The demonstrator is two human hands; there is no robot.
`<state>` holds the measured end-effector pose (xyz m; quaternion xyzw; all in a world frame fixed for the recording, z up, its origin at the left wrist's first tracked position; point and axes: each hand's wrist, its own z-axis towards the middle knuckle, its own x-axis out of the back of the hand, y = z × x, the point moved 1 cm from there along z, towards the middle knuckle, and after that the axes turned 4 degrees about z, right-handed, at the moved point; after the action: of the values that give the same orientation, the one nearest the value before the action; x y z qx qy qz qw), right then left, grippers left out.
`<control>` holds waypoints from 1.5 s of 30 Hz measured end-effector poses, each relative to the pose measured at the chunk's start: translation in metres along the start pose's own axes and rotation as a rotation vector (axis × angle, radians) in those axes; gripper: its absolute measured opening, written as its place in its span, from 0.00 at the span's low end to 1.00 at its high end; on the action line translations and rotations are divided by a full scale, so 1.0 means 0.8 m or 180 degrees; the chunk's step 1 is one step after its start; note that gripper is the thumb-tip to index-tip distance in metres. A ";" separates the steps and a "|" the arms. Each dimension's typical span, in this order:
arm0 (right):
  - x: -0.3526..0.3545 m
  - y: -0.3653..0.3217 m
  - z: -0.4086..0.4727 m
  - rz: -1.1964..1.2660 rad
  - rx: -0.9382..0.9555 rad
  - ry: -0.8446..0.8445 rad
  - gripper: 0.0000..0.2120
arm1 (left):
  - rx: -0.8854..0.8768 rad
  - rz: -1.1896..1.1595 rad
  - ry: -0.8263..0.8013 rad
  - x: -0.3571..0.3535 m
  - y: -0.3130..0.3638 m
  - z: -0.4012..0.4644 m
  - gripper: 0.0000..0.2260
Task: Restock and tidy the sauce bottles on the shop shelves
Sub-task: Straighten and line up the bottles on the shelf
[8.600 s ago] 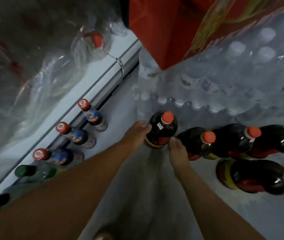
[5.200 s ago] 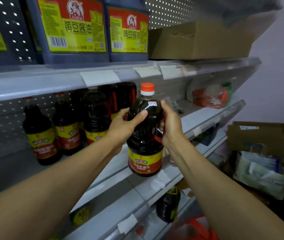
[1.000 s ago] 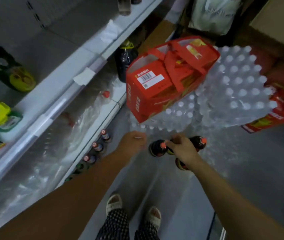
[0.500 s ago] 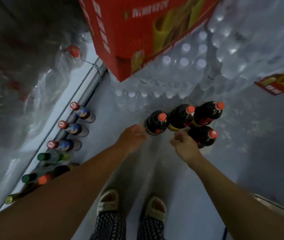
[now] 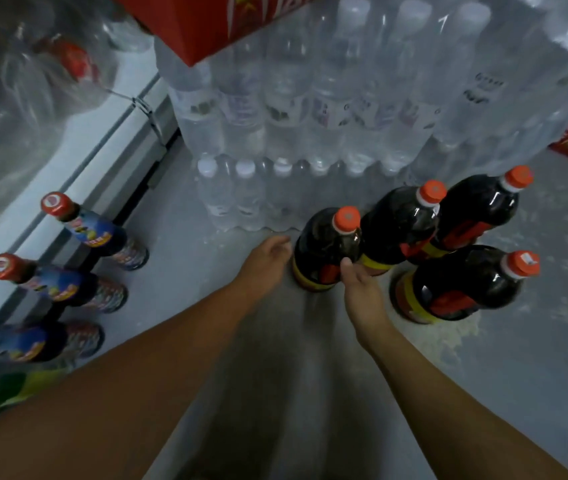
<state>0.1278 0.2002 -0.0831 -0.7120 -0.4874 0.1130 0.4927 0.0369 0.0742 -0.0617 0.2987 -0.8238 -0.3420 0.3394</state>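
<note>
Four dark sauce bottles with orange caps stand together on the grey floor (image 5: 275, 393), in front of shrink-wrapped packs of water bottles (image 5: 310, 109), and the nearest sauce bottle (image 5: 324, 251), the leftmost of the group, is being approached from both sides. The left hand (image 5: 267, 252) is held just beside the bottle's left flank with its fingers loosely extended and gripping nothing; whether it touches the plastic cannot be told. The right hand (image 5: 357, 282) is laid against the bottle's lower right side, its thumb resting on the dark shoulder near the red and yellow label, but the fingers are not seen to be wrapped round the body, so no firm grasp is yet made. The step in hand is judged to be the picking up of this bottle for the shelves. It is best done with the body clasped between both palms below the shoulder, since the bottle looks full and heavy and the smooth plastic may slip if only the neck is pinched. The second sauce bottle (image 5: 400, 230) stands touching or nearly touching it on the right, with two more, a third sauce bottle (image 5: 476, 209) and a fourth sauce bottle (image 5: 462, 285), close behind, so a straight upward lift is advised rather than a tilt, which could topple the neighbours. The row of smaller blue-labelled bottles (image 5: 92, 233) along the white shelf base (image 5: 102, 161) stands well apart and should be left undisturbed.
</note>
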 end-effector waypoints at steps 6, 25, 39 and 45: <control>-0.012 0.017 0.020 0.1035 0.0383 -0.0120 0.16 | -0.0273 -0.0458 -0.0195 -0.029 -0.009 0.041 0.17; 0.000 0.009 0.044 0.0748 -0.0437 -0.1002 0.28 | -0.0568 -0.0707 -0.0706 -0.010 -0.051 0.008 0.22; -0.028 0.031 0.122 0.1043 0.0669 -0.0153 0.24 | -0.0325 -0.0722 -0.0833 -0.031 -0.062 0.086 0.24; -0.029 0.019 0.135 0.1357 0.0459 0.0091 0.20 | -0.0344 -0.0661 -0.0705 -0.040 -0.053 0.105 0.27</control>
<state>0.0562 0.2450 -0.1555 -0.7633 -0.3095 0.2391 0.5142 0.0024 0.1026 -0.1509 0.3241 -0.8012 -0.4500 0.2249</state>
